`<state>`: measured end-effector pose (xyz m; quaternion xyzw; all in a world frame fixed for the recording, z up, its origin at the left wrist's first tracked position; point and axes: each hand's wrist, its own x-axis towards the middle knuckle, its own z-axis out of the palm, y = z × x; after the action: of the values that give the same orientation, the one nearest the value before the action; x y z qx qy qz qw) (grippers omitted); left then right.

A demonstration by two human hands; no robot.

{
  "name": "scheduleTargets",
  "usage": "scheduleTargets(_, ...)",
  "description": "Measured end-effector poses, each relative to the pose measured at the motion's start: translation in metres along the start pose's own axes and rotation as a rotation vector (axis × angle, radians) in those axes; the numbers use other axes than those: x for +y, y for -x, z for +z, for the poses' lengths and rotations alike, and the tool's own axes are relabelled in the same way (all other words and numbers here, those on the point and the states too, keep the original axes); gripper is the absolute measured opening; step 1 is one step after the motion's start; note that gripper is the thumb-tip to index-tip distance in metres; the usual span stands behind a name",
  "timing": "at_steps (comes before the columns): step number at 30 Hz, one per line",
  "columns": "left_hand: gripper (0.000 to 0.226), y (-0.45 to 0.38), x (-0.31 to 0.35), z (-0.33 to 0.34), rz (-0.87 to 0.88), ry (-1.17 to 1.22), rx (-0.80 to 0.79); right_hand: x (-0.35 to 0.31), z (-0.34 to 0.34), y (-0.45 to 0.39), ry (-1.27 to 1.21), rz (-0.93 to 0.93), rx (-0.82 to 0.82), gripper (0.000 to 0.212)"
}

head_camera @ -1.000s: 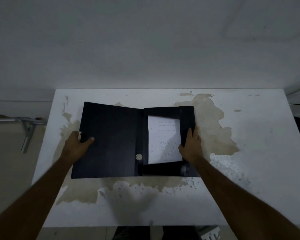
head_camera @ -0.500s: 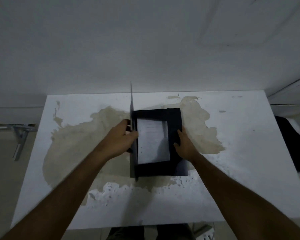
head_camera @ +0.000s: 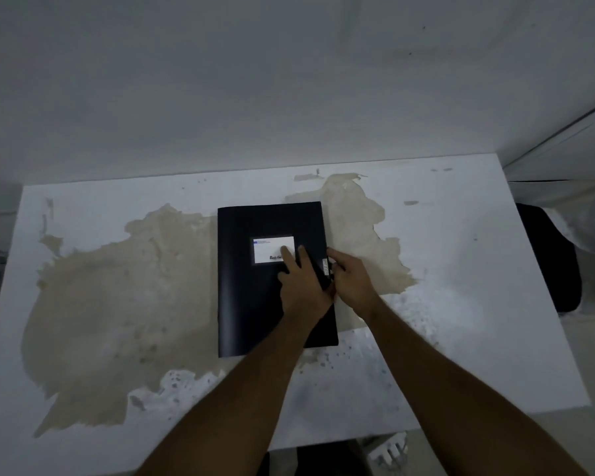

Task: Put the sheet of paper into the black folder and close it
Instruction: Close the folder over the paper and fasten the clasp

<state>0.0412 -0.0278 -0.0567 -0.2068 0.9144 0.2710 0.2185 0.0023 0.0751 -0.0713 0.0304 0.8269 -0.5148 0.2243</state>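
Black folder (head_camera: 251,304) lies shut and flat at mid-table (head_camera: 461,304), sheet unseen inside; my left hand (head_camera: 301,286) presses open-palmed on its cover, my right hand (head_camera: 352,278) pinches the clasp tab (head_camera: 326,267); light, stiffish, slippery, best taken by its right edge.

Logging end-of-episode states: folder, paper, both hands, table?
folder: closed, flat on table
paper: not visible, hidden if inside
left hand: open, palm pressing cover
right hand: at folder's right edge, fingers on clasp tab; grip unclear
table: white top, peeling in patches
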Motion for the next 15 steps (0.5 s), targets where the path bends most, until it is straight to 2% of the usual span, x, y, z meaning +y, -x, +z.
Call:
scheduleTargets(4,0.099,-0.002,0.000,0.005,-0.017,-0.035,0.043,0.002,0.009,0.000,0.099,-0.001,0.035,0.041)
scheduleTargets(10,0.093,-0.007,0.000,-0.003,-0.029,-0.045,-0.011,-0.003,0.019,0.009,0.196,-0.033,0.073,0.037)
scheduleTargets(15,0.093,-0.011,-0.013,-0.048,0.103,0.062,-0.265,-0.027,0.015,0.013,0.240,-0.047,0.063,0.022)
